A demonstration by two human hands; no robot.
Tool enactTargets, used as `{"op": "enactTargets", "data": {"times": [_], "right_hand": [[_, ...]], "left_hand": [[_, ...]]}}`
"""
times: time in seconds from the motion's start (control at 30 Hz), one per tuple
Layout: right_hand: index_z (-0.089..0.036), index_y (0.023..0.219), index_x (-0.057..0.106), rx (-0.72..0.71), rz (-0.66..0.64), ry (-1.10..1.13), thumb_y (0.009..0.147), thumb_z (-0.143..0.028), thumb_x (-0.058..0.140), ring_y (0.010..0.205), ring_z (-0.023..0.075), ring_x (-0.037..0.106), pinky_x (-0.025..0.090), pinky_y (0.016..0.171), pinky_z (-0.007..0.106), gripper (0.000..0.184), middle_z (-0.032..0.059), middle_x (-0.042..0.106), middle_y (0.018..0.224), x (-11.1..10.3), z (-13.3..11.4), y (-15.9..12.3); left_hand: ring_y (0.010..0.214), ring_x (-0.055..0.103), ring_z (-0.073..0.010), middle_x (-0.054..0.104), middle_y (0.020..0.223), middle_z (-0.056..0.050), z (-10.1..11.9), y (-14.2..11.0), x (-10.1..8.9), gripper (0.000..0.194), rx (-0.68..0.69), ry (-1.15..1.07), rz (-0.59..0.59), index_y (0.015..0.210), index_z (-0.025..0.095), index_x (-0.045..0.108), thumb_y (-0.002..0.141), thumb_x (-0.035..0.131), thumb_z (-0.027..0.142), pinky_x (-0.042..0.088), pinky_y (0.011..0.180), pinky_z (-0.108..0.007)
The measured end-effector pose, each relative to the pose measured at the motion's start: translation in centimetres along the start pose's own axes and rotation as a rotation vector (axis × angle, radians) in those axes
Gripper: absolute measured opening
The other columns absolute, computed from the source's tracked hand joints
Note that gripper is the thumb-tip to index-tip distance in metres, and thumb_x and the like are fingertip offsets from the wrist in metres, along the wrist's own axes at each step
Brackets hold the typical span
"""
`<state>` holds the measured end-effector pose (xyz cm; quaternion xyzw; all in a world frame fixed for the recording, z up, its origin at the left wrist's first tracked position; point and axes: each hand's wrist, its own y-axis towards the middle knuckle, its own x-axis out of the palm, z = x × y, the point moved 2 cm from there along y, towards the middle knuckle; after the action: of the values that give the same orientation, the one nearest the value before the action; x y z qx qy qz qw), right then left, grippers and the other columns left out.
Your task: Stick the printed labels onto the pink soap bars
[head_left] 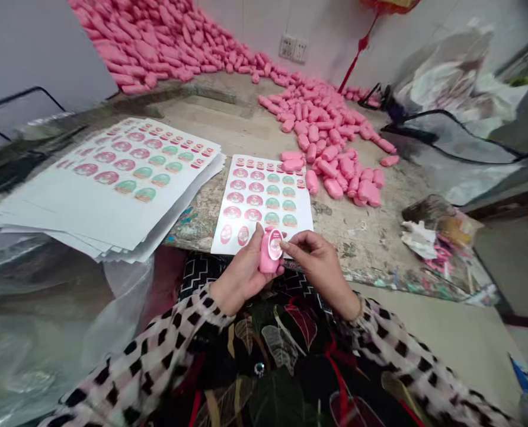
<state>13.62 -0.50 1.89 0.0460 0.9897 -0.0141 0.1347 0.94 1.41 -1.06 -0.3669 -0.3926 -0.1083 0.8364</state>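
Though it's plain pink otherwise, this bottle-shaped piece wears an oval label, pink with a white rim. It's just below centre frame, tilted a bit in the left hand, pinched between thumb and curled fingers. The right hand angles in from the right, fingers bent at the label's edge; can't tell if they're gripping it.

"How's the light?"
"Soft, fairly even; pale glare streaks the plastic sheet at eight o'clock."
"Sharpness?"
"The bags at two o'clock blur; the outer edges look stretched."
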Motion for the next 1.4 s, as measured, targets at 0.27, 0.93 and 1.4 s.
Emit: {"op": "enactTargets", "data": {"times": [0.27,0.93,1.4], "right_hand": [[-0.018,0.069,0.059,0.033,-0.035,0.015,0.071,-0.039,0.068,0.059,0.0107,0.051,0.041,0.058,0.024,0.022,-0.0020,0.060,0.065,0.6,1.0,-0.1],[-0.021,0.084,0.065,-0.217,0.074,-0.722,0.079,-0.047,0.059,0.080,0.0196,0.056,0.038,0.068,0.030,0.028,0.0059,0.063,0.085,0.0,-0.5,-0.9],[-0.017,0.071,0.054,0.302,-0.270,0.465,0.068,-0.046,0.070,0.047,0.0084,0.049,0.039,0.050,0.022,0.034,-0.0049,0.053,0.055,2.7,1.5,0.9]], "left_hand": [[0.062,0.055,-0.0115,0.056,0.085,-0.006,-0.1,0.3,-0.4,0.048,0.053,-0.030,0.020,0.096,0.013,0.062,0.083,0.045,0.056,0.047,0.049,-0.024],[0.055,0.055,-0.0095,0.057,0.077,-0.001,-0.1,0.0,-0.1,0.041,0.157,0.011,-0.012,0.092,0.018,0.059,0.081,0.050,0.056,0.044,0.044,-0.020],[0.051,0.052,-0.0093,0.056,0.070,0.002,0.8,-2.5,0.1,0.051,0.193,0.536,-0.096,0.108,0.021,0.040,0.072,0.065,0.049,0.037,0.043,-0.019]]}}
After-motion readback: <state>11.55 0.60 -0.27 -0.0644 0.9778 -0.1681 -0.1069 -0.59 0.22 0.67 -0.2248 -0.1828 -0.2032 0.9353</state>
